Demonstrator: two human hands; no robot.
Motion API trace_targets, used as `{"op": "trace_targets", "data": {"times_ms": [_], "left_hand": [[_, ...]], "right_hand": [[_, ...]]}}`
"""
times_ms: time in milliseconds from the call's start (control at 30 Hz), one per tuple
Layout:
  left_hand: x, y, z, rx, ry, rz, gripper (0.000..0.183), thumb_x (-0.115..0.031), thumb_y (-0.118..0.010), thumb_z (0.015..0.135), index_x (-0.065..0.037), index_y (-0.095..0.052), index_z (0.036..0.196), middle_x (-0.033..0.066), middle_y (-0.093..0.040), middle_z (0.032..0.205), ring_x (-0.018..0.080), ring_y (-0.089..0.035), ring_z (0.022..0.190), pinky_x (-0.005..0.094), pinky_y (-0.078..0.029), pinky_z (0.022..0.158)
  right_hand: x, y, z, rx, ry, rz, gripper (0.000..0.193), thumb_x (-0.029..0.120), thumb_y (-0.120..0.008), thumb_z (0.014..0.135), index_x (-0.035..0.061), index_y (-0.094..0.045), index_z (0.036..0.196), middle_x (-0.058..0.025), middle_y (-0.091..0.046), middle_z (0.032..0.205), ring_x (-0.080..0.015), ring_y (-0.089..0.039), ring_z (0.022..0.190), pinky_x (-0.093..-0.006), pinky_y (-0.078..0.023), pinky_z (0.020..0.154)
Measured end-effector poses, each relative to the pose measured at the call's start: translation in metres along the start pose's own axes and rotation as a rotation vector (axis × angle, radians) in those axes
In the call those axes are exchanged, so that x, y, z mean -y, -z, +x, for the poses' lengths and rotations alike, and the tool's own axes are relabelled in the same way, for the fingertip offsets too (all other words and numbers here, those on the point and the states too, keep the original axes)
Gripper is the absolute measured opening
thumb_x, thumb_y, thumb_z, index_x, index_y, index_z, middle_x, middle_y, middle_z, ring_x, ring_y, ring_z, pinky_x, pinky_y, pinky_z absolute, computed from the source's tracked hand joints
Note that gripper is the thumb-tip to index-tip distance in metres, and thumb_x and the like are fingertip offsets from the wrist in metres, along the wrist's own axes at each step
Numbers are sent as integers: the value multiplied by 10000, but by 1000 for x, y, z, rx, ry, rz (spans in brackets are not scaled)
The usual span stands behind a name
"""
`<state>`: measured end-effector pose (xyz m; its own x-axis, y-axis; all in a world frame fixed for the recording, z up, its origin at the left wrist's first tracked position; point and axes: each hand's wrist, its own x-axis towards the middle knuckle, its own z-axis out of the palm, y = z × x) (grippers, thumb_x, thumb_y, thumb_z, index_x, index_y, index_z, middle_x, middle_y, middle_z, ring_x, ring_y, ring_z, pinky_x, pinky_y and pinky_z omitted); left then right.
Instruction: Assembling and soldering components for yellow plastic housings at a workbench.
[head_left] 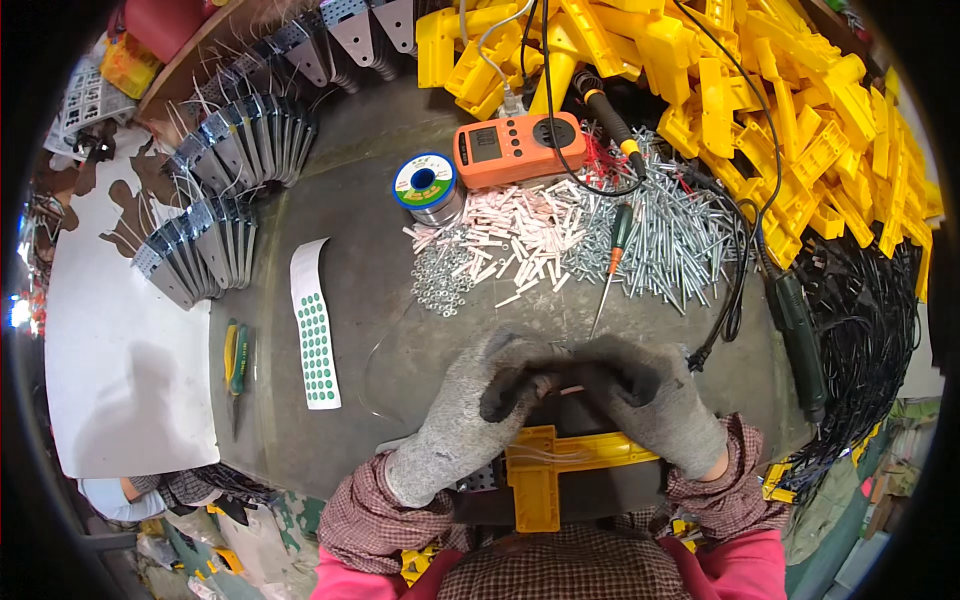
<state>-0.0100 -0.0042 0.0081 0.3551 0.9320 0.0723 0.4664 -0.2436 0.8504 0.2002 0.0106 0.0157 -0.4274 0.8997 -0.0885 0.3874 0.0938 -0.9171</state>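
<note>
Yellow plastic casing [535, 487] lies nearest me — likely light, stiff and slightly slick, best held by its broad block at left. Just farther, my left hand [503, 380] and right hand [640, 385] sit close, fingers curled inward; whether they clamp the pale sliver [571, 390] between them, I cannot tell. Beyond lies a screwdriver [619, 238] — then, far, the orange meter [520, 150].
</note>
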Motion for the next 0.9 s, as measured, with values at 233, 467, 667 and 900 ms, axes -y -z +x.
{"op": "trace_targets", "data": {"times_ms": [233,467,667,900], "left_hand": [[1,-8,-4,-62,120,-296,235,-29,-635,875,-47,-673,1105,147,-628,1076,316,-623,1001,378,-508,872],[-2,-10,-2,-10,81,-406,235,43,-622,893,-7,-666,1118,101,-663,1047,172,-638,977,307,-525,842],[1,-11,-4,1,150,-521,248,18,-628,857,-21,-634,1102,103,-642,1071,186,-643,972,307,-513,866],[-5,1,-8,-53,328,-603,230,-84,-655,922,3,-594,1127,90,-636,1086,137,-617,993,273,-504,869]], "right_hand": [[-5,3,0,45,118,-2,476,33,-540,918,59,-477,1389,-209,-558,1272,-378,-618,1040,-419,-488,912],[0,9,0,202,233,-181,625,56,-474,970,22,-190,1527,-264,-553,1299,-423,-591,1111,-412,-466,953],[8,14,-1,263,191,-127,646,31,-461,957,37,-169,1534,-261,-568,1279,-420,-582,1144,-427,-480,935],[2,7,-4,235,117,0,402,23,-481,964,9,-492,1365,-200,-635,1183,-312,-633,1098,-376,-478,945]]}}
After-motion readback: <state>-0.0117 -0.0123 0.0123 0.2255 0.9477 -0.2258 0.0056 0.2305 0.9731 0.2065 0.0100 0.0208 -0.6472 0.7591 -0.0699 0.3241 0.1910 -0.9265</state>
